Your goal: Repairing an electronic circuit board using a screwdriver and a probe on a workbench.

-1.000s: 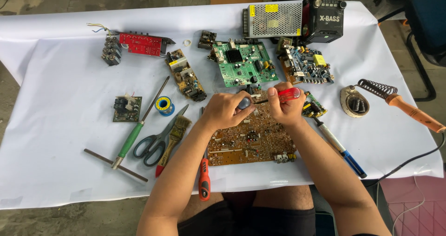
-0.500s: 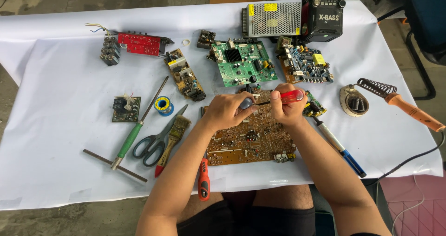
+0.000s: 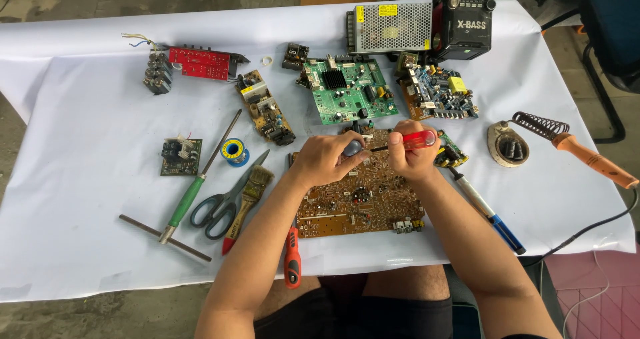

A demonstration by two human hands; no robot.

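- The brown board [image 3: 357, 202] lies flat on the white cloth [image 3: 80, 112] at the table's near edge, at 6 o'clock from the green board [image 3: 347, 91].
- The right hand [image 3: 410, 156] is closed round the red handle of a screwdriver [image 3: 415, 140], whose shaft points toward 9 o'clock.
- The left hand [image 3: 330, 158] is curled, fingertips pinched on a small dark part [image 3: 353, 148] at the screwdriver's tip, over the brown board's far edge.
- The brown board looks light and stiff but fragile: its face is crowded with small parts, so it is best gripped by its bare edges, not by the parts.
- The screwdriver is rigid, and its smooth handle wants a full grip; the tip could slip off and scratch the board.
- At 9 o'clock from the brown board lie a brush [image 3: 248, 191], scissors [image 3: 223, 202], a green-handled tool [image 3: 197, 186] and a solder reel [image 3: 233, 152].
- At 3 o'clock rest a blue-tipped tool [image 3: 487, 209] and a soldering iron [image 3: 587, 159] in its stand [image 3: 510, 146].
- An orange-handled tool [image 3: 292, 259] lies at 7 o'clock, by the left forearm.
- At 12 o'clock stand a metal mesh box [image 3: 390, 26] and a black radio [image 3: 467, 22].
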